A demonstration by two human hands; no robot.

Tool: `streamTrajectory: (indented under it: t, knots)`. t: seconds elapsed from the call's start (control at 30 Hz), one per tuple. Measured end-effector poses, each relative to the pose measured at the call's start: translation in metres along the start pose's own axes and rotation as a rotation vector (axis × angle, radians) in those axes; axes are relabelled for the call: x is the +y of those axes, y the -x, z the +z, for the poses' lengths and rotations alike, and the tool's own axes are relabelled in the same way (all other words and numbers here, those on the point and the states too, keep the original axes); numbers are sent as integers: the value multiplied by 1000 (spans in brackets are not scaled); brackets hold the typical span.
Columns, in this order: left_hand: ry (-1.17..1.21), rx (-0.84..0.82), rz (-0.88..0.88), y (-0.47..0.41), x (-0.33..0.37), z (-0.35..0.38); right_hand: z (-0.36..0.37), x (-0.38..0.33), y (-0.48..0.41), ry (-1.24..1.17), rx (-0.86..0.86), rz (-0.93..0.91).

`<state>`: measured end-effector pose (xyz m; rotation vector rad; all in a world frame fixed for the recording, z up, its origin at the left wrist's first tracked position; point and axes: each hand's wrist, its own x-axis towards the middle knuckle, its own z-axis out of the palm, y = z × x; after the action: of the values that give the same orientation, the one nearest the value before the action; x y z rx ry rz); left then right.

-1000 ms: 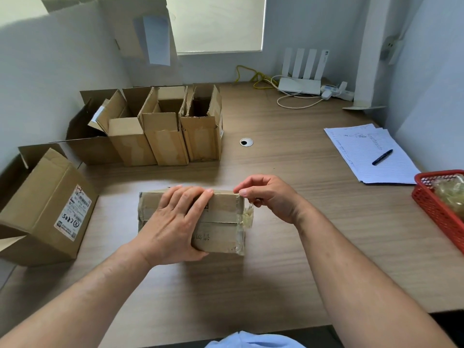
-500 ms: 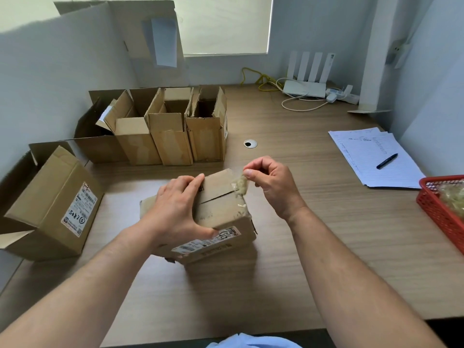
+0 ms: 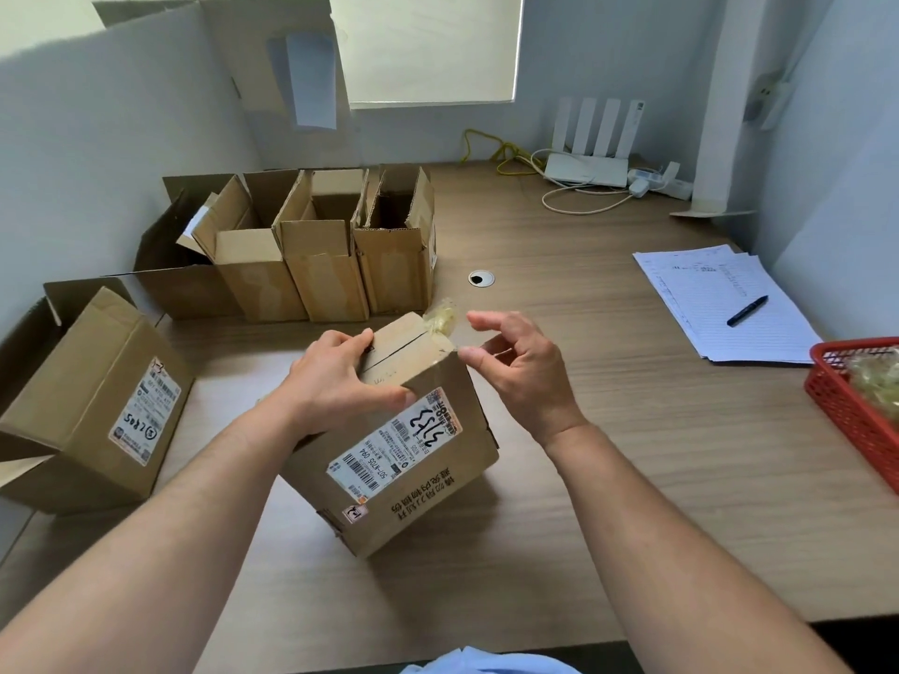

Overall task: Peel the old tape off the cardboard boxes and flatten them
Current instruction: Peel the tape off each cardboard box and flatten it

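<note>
Tilted box (image 3: 404, 469) in left grip (image 3: 335, 381)

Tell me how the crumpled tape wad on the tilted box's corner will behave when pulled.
The tape wad looks thin and scrunched, so it is probably floppy and nearly weightless. It clings to the box corner, so it is likely sticky and reluctant to let go. The left hand grips the box, which should steady it.

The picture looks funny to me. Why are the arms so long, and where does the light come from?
Head view: the wide-angle lens stretches the forearms near the frame's edge; daylight comes through the window blind, so the cardboard box in the left hand casts a soft shadow on the desk.
</note>
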<state>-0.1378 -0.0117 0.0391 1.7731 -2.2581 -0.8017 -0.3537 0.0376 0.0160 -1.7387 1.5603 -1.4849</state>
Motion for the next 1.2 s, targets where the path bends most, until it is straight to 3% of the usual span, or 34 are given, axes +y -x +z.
streamTrajectory:
  t: [0.27, 0.67, 0.8, 0.9, 1.03, 1.2]
  knots:
    - [-65, -3, 8, -5, 6, -1, 0, 0, -3, 164, -43, -124]
    - [-337, -4, 273, 2, 0, 7, 3, 6, -13, 119, -64, 271]
    - [-345, 32, 294, 3, -6, 13, 7, 3, -10, -75, -20, 410]
    - [-318, 104, 273, 4, -10, 13, 6, -2, -9, -195, -75, 409]
    - [-329, 157, 322, 3, -5, 16, 8, -2, -7, 151, -152, 302]
    - [-355, 170, 396, -3, 10, 29, 1, -4, -1, 363, -59, 303]
